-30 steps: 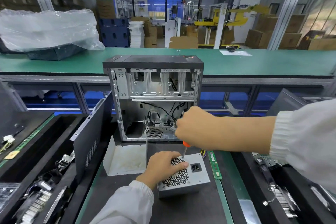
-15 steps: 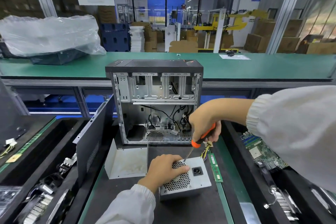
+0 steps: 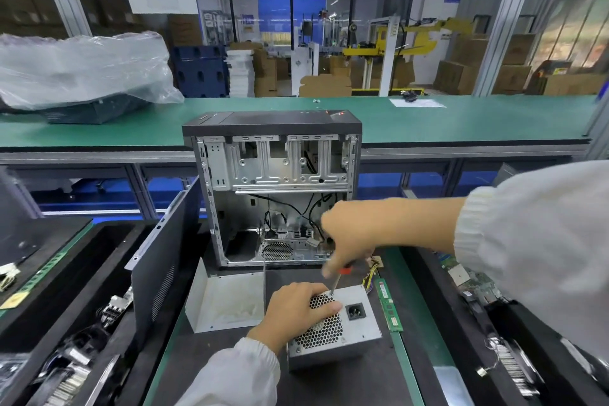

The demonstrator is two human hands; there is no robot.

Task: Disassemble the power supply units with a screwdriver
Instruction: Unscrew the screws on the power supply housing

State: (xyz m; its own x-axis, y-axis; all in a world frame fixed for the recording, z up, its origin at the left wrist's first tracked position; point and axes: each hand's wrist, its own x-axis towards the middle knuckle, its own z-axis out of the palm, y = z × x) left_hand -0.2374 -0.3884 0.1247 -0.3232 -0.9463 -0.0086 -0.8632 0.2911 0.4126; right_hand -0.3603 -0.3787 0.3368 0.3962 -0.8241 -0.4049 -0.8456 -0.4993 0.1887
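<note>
Head view: the power supply unit (image 3: pixel 342 333) lies on the dark mat (image 3: pixel 211 369) near the front edge, its long axis running from near-left to far-right and its socket face turned up. The left hand (image 3: pixel 296 313) grips its far-left corner. The right hand (image 3: pixel 354 236) clasps the screwdriver (image 3: pixel 337 280), whose tip points down onto the unit's far edge.

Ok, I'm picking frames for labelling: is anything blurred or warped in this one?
Head view: the right hand is motion-blurred, smearing the screwdriver handle; the left hand and power supply unit stay sharp; wide-angle distortion bows the green bench edges and frame posts; lighting is even, without harsh glare.
</note>
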